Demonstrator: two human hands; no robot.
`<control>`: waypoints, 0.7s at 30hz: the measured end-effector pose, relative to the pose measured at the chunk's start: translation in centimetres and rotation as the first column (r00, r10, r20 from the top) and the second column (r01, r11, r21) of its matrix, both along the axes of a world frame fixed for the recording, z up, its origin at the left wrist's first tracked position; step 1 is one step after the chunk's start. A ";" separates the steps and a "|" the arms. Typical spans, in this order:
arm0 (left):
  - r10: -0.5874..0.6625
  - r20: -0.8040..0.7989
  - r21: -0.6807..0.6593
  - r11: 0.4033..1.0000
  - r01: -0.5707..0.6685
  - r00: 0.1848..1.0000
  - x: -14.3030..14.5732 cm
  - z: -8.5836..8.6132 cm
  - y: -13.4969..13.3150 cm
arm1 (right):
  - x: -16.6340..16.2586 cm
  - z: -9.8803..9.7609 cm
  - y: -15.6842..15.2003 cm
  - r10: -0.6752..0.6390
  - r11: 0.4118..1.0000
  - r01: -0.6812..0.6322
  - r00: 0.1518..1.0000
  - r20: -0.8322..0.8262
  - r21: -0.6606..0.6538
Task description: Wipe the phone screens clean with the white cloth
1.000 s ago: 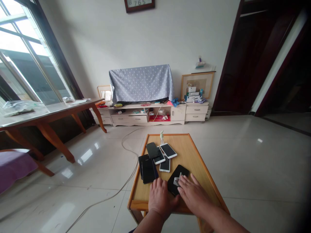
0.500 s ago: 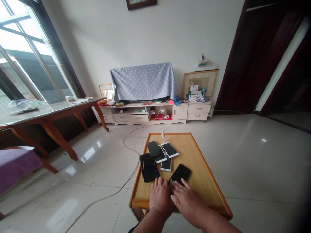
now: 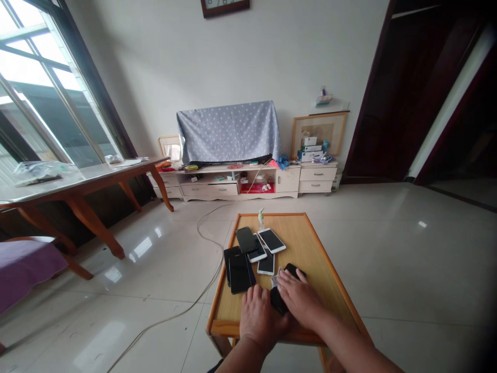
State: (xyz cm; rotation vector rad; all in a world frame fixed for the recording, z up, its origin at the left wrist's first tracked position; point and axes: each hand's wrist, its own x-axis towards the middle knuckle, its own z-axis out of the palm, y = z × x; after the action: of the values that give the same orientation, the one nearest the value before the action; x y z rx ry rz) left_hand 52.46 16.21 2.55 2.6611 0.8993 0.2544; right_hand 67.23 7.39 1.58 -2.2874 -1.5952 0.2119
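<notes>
A black smartphone [image 3: 278, 301] lies flat near the front of the small wooden table. My right hand [image 3: 301, 299] is spread over it, pressing a thin whitish cloth [image 3: 275, 280] on the screen; part of the cloth shows beyond the fingertips. At the phone's lower left edge, my left hand [image 3: 257, 313] has its fingers curled and its thumb along the near end, holding the phone against the tabletop. Beyond my hands, several other phones overlap in a loose pile, among them a large black phone [image 3: 240, 274] and a white-framed phone [image 3: 272, 240].
A small pump bottle [image 3: 261, 219] stands at the far end of the wooden table [image 3: 301, 238]. A cable [image 3: 182, 310] runs over the tiled floor on the left. Farther off are a long table [image 3: 89, 178] and a low white cabinet [image 3: 209, 190].
My right hand has slid forward and to the right over the black phone, taking the cloth along. More of the cloth shows now. My left hand has hardly moved.
</notes>
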 end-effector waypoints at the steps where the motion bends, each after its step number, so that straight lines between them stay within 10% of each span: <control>1: 0.002 -0.001 0.008 1.000 -0.002 1.000 0.0 0.0 0.0 | 1.0 0.0 -0.1 -0.067 0.998 0.067 0.998 0.018 -0.008; 5: 0.009 0.000 0.018 1.000 -0.009 1.000 0.1 0.1 -0.1 | 2.9 -0.7 -1.7 -0.225 0.973 0.229 0.971 0.084 -0.039; 21: -0.001 0.030 0.039 0.999 0.000 1.000 0.0 -0.4 -0.1 | -2.3 1.5 -4.4 -0.047 0.998 0.047 0.999 0.000 -0.044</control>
State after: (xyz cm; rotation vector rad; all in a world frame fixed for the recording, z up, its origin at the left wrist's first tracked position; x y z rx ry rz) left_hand 52.46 16.07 2.14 2.6854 0.8935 0.3139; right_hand 64.97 2.99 3.12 -2.3541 -1.5494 0.2387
